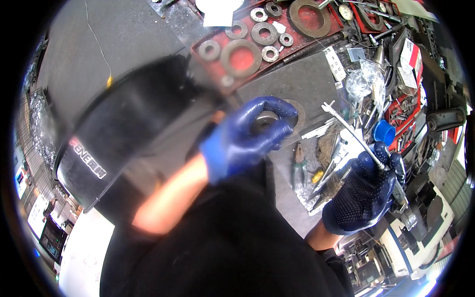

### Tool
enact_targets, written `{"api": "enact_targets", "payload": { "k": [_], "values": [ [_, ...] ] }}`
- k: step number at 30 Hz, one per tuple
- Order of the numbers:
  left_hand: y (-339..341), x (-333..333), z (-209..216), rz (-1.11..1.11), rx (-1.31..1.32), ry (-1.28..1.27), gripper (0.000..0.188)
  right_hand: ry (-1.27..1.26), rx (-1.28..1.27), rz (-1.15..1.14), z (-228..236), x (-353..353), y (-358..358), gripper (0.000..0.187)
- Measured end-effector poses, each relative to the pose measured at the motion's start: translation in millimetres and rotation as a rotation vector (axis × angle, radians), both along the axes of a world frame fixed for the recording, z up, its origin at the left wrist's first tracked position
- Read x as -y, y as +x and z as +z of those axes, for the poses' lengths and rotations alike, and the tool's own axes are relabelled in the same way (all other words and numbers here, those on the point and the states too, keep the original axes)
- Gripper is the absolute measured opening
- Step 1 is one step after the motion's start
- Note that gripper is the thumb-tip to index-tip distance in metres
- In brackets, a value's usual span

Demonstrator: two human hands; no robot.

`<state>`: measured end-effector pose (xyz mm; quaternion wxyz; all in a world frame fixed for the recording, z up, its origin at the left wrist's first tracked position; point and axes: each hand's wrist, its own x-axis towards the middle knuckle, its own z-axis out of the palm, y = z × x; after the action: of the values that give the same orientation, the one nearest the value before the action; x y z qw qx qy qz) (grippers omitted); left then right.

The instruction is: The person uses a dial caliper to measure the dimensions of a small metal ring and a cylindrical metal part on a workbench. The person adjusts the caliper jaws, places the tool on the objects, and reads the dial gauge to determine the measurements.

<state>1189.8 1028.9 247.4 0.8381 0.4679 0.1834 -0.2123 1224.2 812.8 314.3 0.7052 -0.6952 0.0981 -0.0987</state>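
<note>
In front of my body my left hand [252, 133], in a blue coated glove, is closed, with thumb and fingertips curled together. A grey metal ring [267, 120] shows through the gap of the fingers. Whether they grip it or it lies behind them is unclear. A flat metal ring [299, 119] shows past the fingertips over the dark bench plate. To the right my right hand [368, 190], in a dark blue dotted glove, is wrapped round a long slim bore gauge [354, 132]. Its small forked head points up and left, away from the hand.
A red tray [272, 64] of steel rings lies at the far side. Pliers [300, 166], a blue cap [384, 132], a plastic bag [363, 84] and loose tools crowd the right. A large black curved shell [118, 119] stands left, beside my left forearm.
</note>
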Motion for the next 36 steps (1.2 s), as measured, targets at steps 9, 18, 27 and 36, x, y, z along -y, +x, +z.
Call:
{"api": "enact_targets", "payload": {
  "k": [9,18,27,36],
  "values": [
    [-20,-12,-10,0.070,-0.092,-0.266,0.053,0.077,-0.042,0.067,-2,10,3,0.037],
    [-31,-20,-18,0.041,0.102,-0.032,0.055,-0.207,-0.060,-0.018,-2,5,4,0.042],
    [-28,-20,-18,0.012,0.134,-0.171,0.055,-0.119,0.014,0.120,-2,8,7,0.045],
    [-36,-17,-25,-0.013,0.055,-0.149,0.051,-0.280,-0.007,0.023,-3,1,6,0.041]
  ]
}}
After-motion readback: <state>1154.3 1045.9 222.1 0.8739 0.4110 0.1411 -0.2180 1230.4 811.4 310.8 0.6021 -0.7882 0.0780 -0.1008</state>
